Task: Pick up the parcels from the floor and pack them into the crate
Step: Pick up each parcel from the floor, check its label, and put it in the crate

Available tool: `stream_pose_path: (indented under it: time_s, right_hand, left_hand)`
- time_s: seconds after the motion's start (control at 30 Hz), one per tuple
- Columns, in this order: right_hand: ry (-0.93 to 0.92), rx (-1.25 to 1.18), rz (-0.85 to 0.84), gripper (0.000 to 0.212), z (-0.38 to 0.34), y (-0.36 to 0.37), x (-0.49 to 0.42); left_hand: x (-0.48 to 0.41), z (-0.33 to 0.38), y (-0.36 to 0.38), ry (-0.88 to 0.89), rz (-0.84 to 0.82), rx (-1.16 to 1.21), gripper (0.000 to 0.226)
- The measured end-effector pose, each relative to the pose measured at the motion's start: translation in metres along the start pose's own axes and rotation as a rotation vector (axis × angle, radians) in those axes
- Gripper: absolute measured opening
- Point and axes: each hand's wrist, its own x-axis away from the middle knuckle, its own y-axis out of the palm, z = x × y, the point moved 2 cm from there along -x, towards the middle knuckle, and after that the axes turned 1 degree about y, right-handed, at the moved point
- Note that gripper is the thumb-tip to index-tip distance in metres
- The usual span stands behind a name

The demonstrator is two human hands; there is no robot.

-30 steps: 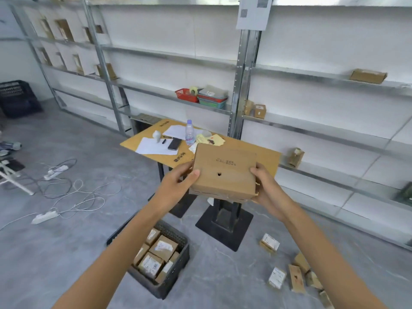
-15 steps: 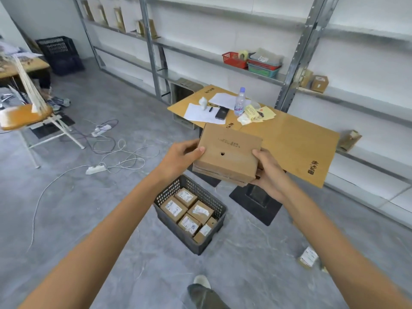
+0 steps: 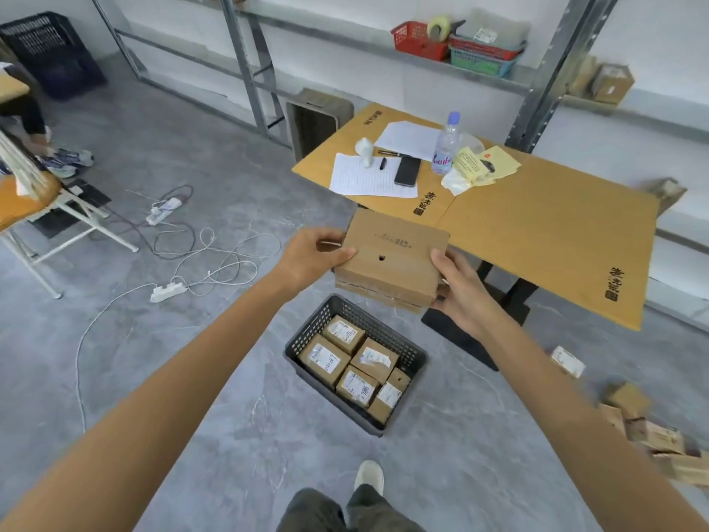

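I hold a flat brown cardboard parcel (image 3: 395, 255) with a small round hole in its top, in the air above and a little beyond the crate. My left hand (image 3: 312, 255) grips its left edge and my right hand (image 3: 458, 289) grips its right edge from below. The dark grey plastic crate (image 3: 412, 357) stands on the floor beneath, with several labelled brown parcels (image 3: 355, 364) packed inside. More parcels (image 3: 652, 435) lie on the floor at the right, one small labelled one (image 3: 568, 362) nearer the table.
A cardboard-topped table (image 3: 537, 232) with papers, a phone and a water bottle (image 3: 445, 145) stands just behind the crate. Power strips and cables (image 3: 169, 289) sprawl on the floor at the left. Metal shelving (image 3: 249, 67) lines the wall. My foot (image 3: 368, 476) is near the crate.
My view has tilted down and turned right, so the crate now lies almost under the parcel. Both hands keep the same hold on the parcel.
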Motion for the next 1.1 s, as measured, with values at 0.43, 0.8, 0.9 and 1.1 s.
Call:
stream_pose_path:
  time_s: [0.43, 0.8, 0.9, 1.1]
  right_hand:
    - [0.098, -0.090, 0.281, 0.039, 0.037, 0.083, -0.129]
    - [0.321, -0.233, 0.496, 0.056, 0.171, 0.128, -0.262]
    - [0.407, -0.161, 0.484, 0.071, 0.252, 0.116, -0.317]
    - [0.478, -0.119, 0.568, 0.078, 0.434, 0.083, -0.432]
  left_hand:
    - [-0.146, -0.100, -0.070, -0.066, -0.205, -0.104, 0.034]
    - [-0.239, -0.265, -0.061, -0.096, -0.518, -0.201, 0.049]
    - [-0.262, -0.352, -0.014, -0.161, -0.552, -0.225, 0.048]
    - [-0.291, -0.546, 0.095, 0.011, -0.667, -0.564, 0.063]
